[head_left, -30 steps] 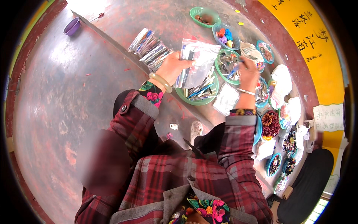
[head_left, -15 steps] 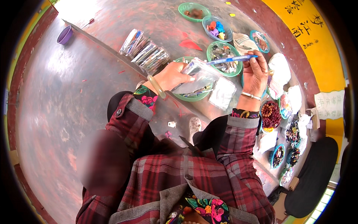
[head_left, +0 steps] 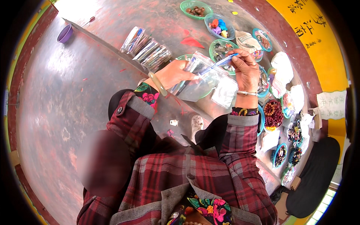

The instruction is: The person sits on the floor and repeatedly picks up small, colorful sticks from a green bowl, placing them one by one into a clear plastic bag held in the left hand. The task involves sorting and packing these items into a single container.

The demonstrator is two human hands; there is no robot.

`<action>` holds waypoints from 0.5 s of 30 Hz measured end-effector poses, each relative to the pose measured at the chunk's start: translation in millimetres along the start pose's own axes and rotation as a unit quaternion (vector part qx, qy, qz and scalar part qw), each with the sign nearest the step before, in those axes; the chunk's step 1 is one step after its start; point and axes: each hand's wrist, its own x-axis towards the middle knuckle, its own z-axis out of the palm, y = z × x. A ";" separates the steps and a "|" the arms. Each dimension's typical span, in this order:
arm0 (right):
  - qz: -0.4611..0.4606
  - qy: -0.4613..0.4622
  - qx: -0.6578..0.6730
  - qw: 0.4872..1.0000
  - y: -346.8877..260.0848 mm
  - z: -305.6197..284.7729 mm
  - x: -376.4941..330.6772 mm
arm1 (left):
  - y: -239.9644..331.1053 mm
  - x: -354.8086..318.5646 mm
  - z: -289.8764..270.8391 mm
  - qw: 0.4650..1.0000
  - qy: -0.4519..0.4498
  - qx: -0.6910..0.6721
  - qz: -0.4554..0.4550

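Note:
My left hand (head_left: 174, 76) is closed on a clear plastic bag (head_left: 192, 91), thumb on top. Some slim pen-like items show inside the bag along its left side. A blue pen (head_left: 214, 67) is pinched by its upper end in the fingertips of my right hand (head_left: 246, 71). The pen slants down to the left, with its lower part at or inside the bag's upper edge; which of these I cannot tell. Beneath the bag is a green basin (head_left: 182, 57), mostly hidden. A stack of flat clear bags (head_left: 224, 93) lies just right of the held bag.
Rows of filled clear packets (head_left: 153, 55) lie left of my hands. Beyond stand a basin of brown round things (head_left: 195, 11), a basin of colourful pieces (head_left: 221, 27) and a green basin (head_left: 215, 47). Bead basins (head_left: 273, 114) line the right. A purple basin (head_left: 65, 34) stands far left.
My right hand has moved left and slightly down, bringing the blue pen to the bag. The bag has tilted a little, still in my left hand.

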 end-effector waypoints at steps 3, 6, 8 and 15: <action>0.033 -0.004 -0.025 0.999 6.6 5.3 -0.9 | -8.0 2.1 -0.2 0.999 -0.003 -0.037 0.003; 0.029 -0.011 -0.078 0.996 12.8 13.5 -2.2 | -12.4 3.6 0.9 0.999 0.006 -0.048 0.002; 0.042 -0.008 -0.112 0.993 14.3 19.0 -3.9 | -14.3 4.0 1.4 0.999 0.013 -0.048 0.000; 0.072 -0.010 -0.179 0.981 16.0 29.6 -7.4 | -15.2 4.5 2.0 0.998 0.029 -0.060 -0.010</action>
